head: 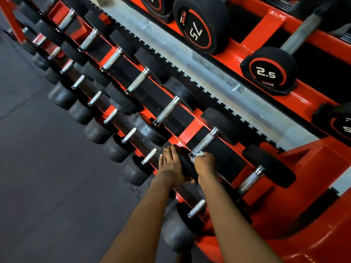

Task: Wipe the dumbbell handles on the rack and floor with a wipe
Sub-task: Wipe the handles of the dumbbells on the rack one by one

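Bare forearms (pixel 140 221) lead to the bare left hand (pixel 170 168) and right hand (pixel 204 165).

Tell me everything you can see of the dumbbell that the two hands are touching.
This dumbbell has a silvery knurled metal handle between two round black heads that look rubbery. It lies slanted on the red rack, over a black pad. The left hand rests flat on its near head; the right hand holds a white wipe against the handle's near end.
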Action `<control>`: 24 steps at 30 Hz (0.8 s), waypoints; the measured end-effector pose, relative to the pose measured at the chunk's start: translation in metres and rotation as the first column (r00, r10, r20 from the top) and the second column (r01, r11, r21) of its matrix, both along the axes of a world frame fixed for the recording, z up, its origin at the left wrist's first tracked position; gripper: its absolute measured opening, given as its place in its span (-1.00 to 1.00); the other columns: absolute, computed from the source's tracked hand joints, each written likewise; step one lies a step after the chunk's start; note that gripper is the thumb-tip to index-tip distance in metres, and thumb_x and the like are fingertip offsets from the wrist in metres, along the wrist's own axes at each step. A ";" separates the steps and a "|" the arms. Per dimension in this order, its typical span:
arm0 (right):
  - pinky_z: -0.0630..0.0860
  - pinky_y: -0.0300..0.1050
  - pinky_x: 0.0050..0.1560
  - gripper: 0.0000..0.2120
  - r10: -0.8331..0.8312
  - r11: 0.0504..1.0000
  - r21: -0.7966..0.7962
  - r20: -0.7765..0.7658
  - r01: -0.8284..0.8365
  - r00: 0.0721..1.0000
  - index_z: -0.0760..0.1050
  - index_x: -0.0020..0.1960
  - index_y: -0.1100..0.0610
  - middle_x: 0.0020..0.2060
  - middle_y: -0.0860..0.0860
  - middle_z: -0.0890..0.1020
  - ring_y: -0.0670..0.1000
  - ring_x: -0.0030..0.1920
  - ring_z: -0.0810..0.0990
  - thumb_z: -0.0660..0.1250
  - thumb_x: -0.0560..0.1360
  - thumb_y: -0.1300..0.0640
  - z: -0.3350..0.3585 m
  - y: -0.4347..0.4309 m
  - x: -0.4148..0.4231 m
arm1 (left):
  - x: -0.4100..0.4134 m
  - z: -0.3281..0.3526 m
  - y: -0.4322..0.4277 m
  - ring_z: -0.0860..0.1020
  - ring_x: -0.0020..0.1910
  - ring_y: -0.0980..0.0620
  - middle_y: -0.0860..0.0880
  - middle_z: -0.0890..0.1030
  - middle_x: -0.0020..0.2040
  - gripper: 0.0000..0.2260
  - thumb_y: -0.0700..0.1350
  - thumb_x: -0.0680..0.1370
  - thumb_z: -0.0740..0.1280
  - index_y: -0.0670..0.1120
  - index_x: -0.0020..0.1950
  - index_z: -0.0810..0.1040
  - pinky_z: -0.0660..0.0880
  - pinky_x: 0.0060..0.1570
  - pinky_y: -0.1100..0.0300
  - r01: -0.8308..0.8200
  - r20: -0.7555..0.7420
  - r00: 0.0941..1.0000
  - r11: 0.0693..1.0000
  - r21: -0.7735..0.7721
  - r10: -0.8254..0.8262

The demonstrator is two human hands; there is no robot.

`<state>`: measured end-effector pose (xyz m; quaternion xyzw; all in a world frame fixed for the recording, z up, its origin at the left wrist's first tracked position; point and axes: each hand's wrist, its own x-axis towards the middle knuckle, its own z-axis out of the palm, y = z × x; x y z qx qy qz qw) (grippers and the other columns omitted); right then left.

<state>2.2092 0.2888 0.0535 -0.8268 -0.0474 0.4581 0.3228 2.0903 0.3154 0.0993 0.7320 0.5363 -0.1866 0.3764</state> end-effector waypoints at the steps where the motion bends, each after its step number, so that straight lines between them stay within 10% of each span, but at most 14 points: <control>1: 0.58 -0.11 -0.10 -0.80 -0.023 1.000 0.012 -0.038 0.023 0.999 0.59 0.07 0.38 -0.09 0.19 0.67 0.13 -0.10 0.65 0.28 0.49 0.37 0.002 -0.001 0.002 | 0.000 0.001 0.000 -0.32 0.60 -0.12 -0.24 -0.30 0.62 0.34 0.26 0.31 0.58 -0.21 0.57 -0.41 -0.32 0.55 -0.01 -0.001 0.002 1.000 1.000 -0.003 0.001; 9: 0.46 -0.34 -0.39 -0.78 0.008 0.988 0.151 -0.334 0.045 0.942 0.64 -0.09 0.18 -0.38 -0.04 0.65 -0.07 -0.33 0.57 0.23 0.51 0.35 -0.006 0.007 0.021 | -0.001 0.001 0.000 -0.31 0.60 -0.13 -0.24 -0.30 0.61 0.32 0.23 0.33 0.58 -0.21 0.58 -0.40 -0.30 0.56 -0.01 0.000 0.013 1.000 1.000 0.001 0.000; 18: 0.47 -0.33 -0.40 -0.76 -0.095 0.987 0.102 -0.232 0.122 0.968 0.42 -0.19 0.09 -0.42 -0.07 0.58 -0.12 -0.34 0.57 0.14 0.58 0.34 -0.011 -0.001 0.024 | -0.001 -0.001 0.001 -0.32 0.60 -0.13 -0.24 -0.29 0.62 0.33 0.24 0.33 0.58 -0.21 0.58 -0.40 -0.32 0.54 -0.01 -0.001 0.016 1.000 1.000 -0.006 0.001; 24: 0.60 -0.14 -0.18 -0.79 -0.487 0.778 0.288 -0.287 0.559 0.825 0.53 0.06 0.15 -0.26 0.00 0.68 -0.15 -0.37 0.64 0.16 0.56 0.31 -0.002 0.026 0.040 | -0.001 0.000 0.001 -0.32 0.60 -0.14 -0.25 -0.30 0.61 0.32 0.23 0.34 0.58 -0.22 0.57 -0.41 -0.31 0.56 -0.02 0.011 0.009 1.000 1.000 -0.007 -0.011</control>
